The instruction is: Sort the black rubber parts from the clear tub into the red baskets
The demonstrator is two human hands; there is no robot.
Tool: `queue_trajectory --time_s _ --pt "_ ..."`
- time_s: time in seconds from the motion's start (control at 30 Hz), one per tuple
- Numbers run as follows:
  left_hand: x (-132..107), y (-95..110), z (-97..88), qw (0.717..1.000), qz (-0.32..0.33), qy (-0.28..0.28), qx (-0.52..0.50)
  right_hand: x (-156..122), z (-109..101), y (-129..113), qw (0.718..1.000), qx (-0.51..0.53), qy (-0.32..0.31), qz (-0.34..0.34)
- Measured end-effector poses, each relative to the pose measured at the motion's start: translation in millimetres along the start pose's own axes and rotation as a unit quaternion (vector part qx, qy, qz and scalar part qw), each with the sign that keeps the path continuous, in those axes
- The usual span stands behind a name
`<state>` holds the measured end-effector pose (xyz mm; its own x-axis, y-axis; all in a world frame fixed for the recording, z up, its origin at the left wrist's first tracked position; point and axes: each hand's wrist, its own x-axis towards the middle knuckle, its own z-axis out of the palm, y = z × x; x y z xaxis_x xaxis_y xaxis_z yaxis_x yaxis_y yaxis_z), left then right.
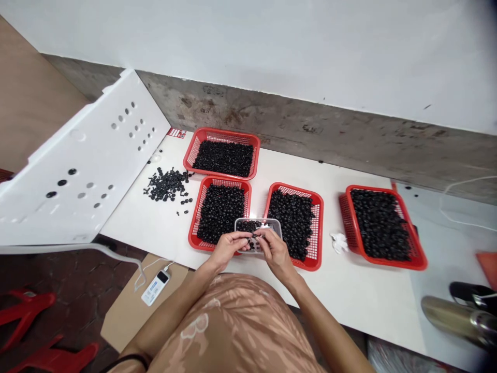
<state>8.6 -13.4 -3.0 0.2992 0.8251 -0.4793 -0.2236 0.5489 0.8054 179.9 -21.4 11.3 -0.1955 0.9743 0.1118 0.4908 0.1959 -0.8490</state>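
My left hand (228, 247) and my right hand (276, 254) meet fingertip to fingertip in front of me. Both are closed in a pinch on a small black part (254, 235), too small to make out in detail. Just below the fingers lies a clear plastic container (277, 224) with loose black pieces inside. To its left, a red basket (193, 228) is filled with small black ring-like parts. Another red basket (319, 228), also full of black parts, stands on its right, partly behind my right hand.
A third red basket (256, 155) of black pieces sits at the back, near a loose black pile (167, 185). Farther right are crumpled white tissue (339, 242) and another filled red basket (421, 261). A white perforated panel (89, 150) leans at left; a power bank (156, 287) lies below on cardboard.
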Motion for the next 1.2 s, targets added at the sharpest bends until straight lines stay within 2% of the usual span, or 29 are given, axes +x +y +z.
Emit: queue_trajectory --time_s 0.13,0.3,0.5,0.7,1.0,1.1,1.2 --pt "-2 3 1.7 1.000 0.018 -0.004 -0.013 1 -5 -3 0.993 -0.102 -0.032 -0.049" --pt "-2 2 2.1 0.999 0.045 -0.004 -0.003 0 -2 -4 0.971 -0.214 -0.075 -0.072" --pt "-3 4 5.9 0.998 0.044 0.035 -0.020 1 0 -10 0.972 -0.214 -0.066 -0.063" --pt "-3 3 7.2 0.998 0.050 0.032 -0.026 2 -4 -11 0.974 -0.209 -0.033 -0.075" --pt "-2 1 10.7 0.996 0.060 0.057 -0.017 3 2 -6 0.962 -0.250 -0.050 -0.097" --pt "-2 1 13.4 0.995 0.051 0.074 -0.048 3 4 -5 0.957 -0.261 -0.044 -0.121" --pt "-1 -1 16.4 0.990 0.034 0.084 -0.107 1 7 -4 0.956 -0.251 -0.008 -0.153"
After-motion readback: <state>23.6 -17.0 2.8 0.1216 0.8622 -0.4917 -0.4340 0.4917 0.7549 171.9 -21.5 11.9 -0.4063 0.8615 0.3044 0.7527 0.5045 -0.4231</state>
